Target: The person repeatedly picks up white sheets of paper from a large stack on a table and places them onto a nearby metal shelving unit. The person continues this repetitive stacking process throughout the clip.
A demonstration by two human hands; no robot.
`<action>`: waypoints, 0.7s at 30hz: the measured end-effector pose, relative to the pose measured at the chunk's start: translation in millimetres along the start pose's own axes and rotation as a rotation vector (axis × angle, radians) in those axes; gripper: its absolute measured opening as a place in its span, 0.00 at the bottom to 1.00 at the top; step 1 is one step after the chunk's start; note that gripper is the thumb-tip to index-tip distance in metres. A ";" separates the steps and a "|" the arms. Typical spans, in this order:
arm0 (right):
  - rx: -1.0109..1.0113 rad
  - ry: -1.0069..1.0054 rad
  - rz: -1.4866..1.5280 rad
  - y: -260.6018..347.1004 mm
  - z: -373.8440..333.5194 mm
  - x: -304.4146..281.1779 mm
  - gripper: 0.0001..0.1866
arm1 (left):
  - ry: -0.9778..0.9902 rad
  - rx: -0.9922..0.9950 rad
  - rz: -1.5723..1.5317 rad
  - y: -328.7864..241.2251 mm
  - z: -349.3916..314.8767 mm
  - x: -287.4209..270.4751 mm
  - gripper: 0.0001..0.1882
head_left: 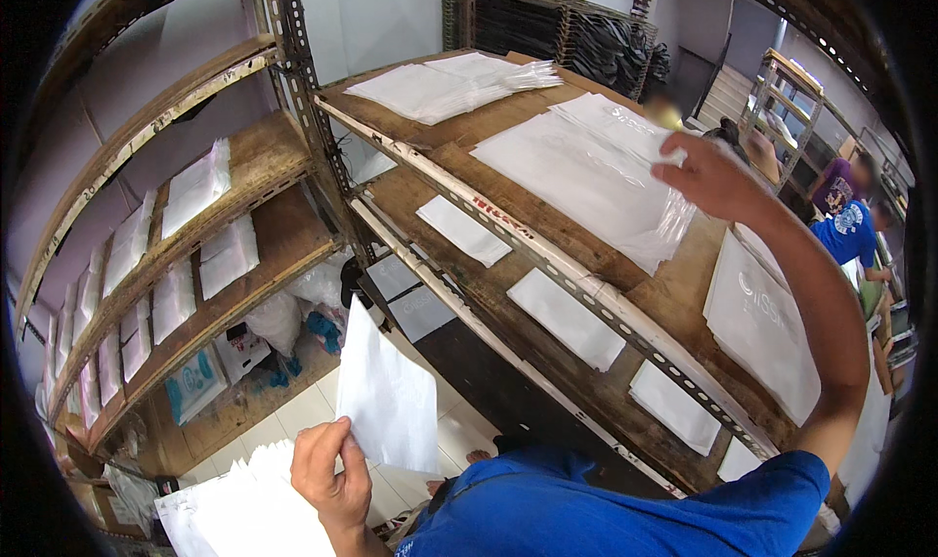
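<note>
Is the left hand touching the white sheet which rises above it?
Touching. The head view shows the left hand pinching the white sheet near its lower left corner, with no gap visible.

Upper shelf (430,151): brown wooden board, perforated metal edge, worn surface; piles of thin white sheets (586,176) flat on it. Lower shelf (500,272) beneath: white stacks (567,318) in a spaced row. Left rack (269,156): wooden shelves, rows of pale packets (195,191).

Teal-and-white packet (196,387) near whitish plastic bag (275,322)
</note>
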State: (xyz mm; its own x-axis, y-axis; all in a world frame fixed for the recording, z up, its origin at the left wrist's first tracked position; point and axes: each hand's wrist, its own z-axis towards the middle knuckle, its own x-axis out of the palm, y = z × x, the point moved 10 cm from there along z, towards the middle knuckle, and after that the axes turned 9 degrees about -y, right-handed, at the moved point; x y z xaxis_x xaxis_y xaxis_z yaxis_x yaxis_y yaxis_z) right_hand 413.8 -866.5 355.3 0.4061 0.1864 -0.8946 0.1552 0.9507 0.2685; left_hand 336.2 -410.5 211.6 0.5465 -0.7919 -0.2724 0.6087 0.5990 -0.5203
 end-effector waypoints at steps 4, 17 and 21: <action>-0.348 0.034 0.291 95.9 -28.0 -11.0 0.22 | 0.074 0.217 -0.107 -56.6 18.2 33.0 0.17; -0.477 0.148 0.413 126.4 -56.9 -63.0 0.11 | 0.162 0.695 -0.457 -211.2 47.0 54.1 0.30; 0.038 -0.231 0.369 -38.1 -53.4 -139.0 0.18 | 0.271 0.537 -0.444 -153.6 16.6 75.6 0.24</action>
State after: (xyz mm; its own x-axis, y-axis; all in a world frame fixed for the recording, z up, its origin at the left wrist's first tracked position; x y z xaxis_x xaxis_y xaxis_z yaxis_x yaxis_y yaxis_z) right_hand 303.4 -915.4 450.3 0.6305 0.4475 -0.6342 -0.0072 0.8204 0.5718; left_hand 293.6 -560.4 284.4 0.0654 -0.9327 -0.3548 0.9742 0.1366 -0.1795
